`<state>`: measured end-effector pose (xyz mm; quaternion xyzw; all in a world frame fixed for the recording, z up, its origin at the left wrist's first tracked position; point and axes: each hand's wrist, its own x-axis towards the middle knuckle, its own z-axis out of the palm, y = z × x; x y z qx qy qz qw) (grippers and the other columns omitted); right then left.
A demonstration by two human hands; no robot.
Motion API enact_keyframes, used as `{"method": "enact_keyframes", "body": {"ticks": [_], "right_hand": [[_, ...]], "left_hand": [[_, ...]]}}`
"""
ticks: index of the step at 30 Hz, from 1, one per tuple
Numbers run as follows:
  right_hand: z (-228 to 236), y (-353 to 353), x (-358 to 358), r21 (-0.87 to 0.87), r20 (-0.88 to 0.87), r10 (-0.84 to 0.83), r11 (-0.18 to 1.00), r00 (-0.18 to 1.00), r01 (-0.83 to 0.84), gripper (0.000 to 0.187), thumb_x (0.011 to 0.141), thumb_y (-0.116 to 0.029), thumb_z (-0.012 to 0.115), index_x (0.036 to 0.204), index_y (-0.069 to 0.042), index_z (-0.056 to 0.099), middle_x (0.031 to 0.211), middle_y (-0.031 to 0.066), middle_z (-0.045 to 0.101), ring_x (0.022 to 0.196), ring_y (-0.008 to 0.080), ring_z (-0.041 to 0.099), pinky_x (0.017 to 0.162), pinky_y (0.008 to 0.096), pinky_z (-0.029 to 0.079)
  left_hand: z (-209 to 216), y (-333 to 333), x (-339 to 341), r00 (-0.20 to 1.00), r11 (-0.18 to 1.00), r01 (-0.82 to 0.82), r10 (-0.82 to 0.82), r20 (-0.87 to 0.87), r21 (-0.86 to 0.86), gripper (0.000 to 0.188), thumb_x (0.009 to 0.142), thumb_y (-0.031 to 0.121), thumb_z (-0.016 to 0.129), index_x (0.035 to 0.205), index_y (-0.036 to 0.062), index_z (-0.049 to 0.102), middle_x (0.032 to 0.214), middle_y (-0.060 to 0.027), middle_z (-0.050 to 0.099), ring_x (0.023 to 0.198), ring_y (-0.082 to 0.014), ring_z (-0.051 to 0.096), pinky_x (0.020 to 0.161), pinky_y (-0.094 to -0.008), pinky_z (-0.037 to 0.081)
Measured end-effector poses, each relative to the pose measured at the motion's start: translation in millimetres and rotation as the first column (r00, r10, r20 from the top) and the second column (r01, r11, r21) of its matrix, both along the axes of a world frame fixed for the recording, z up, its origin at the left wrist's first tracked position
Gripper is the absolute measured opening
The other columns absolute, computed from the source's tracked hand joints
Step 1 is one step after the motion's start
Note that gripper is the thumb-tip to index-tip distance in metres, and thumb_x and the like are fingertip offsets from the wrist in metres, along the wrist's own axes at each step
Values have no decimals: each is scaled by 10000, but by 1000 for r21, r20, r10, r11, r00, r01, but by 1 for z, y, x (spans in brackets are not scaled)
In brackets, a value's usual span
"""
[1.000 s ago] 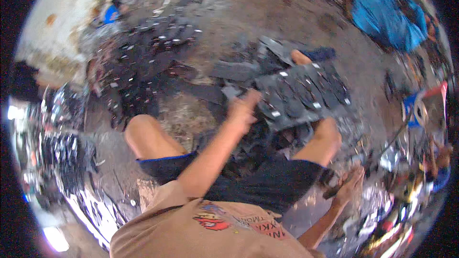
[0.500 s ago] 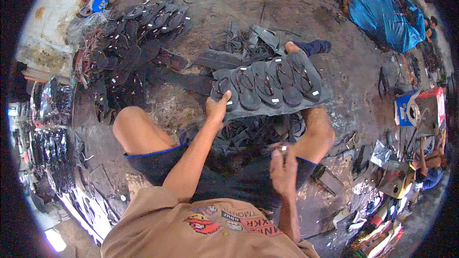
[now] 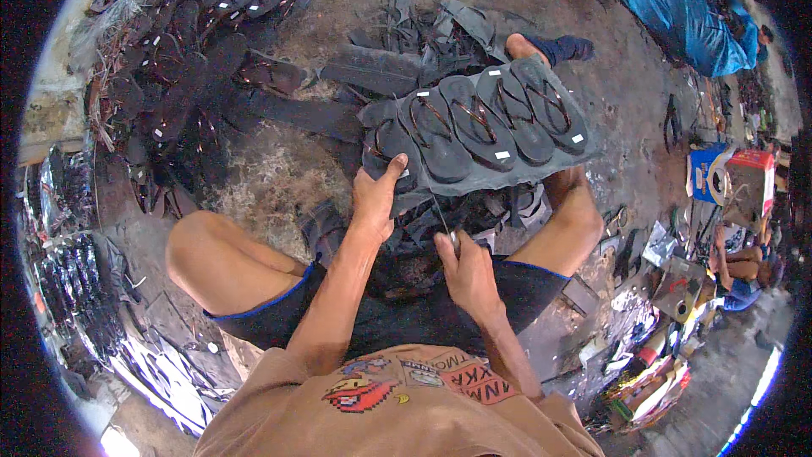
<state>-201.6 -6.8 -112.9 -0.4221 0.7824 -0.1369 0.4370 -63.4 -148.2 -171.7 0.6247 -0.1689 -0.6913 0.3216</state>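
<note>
Dark grey and flat, the sheet (image 3: 474,184) stretches out in front of the person, above the space between the left leg (image 3: 224,267) and the right leg (image 3: 565,222). Its right end hides part of the right leg.

Five black sandals (image 3: 480,131) sit side by side in a row along it, from the left edge to the right edge, with glossy brown-black straps and small white labels. Bare grey margin shows along the near edge and at the right corners.

At the near left corner, the left hand (image 3: 375,200) grips the sheet: the thumb presses on the top face, over the leftmost sandal, and the other fingers are mostly hidden underneath. Closer to the body, the right hand (image 3: 470,275) is closed around a thin tool (image 3: 441,213) that points up at the sheet's near edge; whether its tip touches is too fine to tell.

Below that edge, dark scraps (image 3: 503,218) are heaped between the legs. More offcuts (image 3: 461,24) lie on the floor (image 3: 364,0) just beyond the far edge, and a long black strip (image 3: 304,118) runs leftward from near the left edge toward a large pile of sandals (image 3: 199,63).

Well apart from the sheet's right edge stand a red-and-white box (image 3: 753,182) and, farther off, a blue bag (image 3: 689,13). Another person (image 3: 744,292) shows near the picture's right rim.
</note>
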Motion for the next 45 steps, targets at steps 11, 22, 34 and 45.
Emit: {"method": "enact_keyframes", "body": {"ticks": [11,22,34,45], "right_hand": [[-116,-42,-17,-275,-81,61,958,995,-81,394,976,-293,707,1193,34,675,1076,304,716,1051,507,667,913,541,530],[-207,-100,-46,-342,-41,284,897,958,-280,362,966,-322,679,1140,-8,635,1034,140,661,1001,323,645,883,444,486],[-80,-113,50,-207,505,-60,960,861,189,536,1048,-512,578,1064,9,705,774,115,705,694,225,635,703,400,534],[123,-50,0,-699,475,127,655,871,287,276,969,-257,772,1069,-3,734,740,-68,521,705,48,445,661,251,404]], "left_hand": [[-5,0,-3,989,996,-60,51,-140,-63,395,934,231,790,1237,64,601,987,-48,707,652,-143,684,413,-297,490],[-9,0,4,980,995,-93,95,-176,21,314,958,278,764,1167,100,610,887,-30,688,595,-142,648,411,-305,475],[173,94,101,991,956,112,-86,105,-273,581,931,267,794,1380,4,534,1191,-83,678,1015,-160,679,882,-326,571],[207,82,38,973,718,229,-185,137,-658,592,938,288,794,1360,-40,539,1129,-105,702,977,-184,679,912,-320,549]]}}
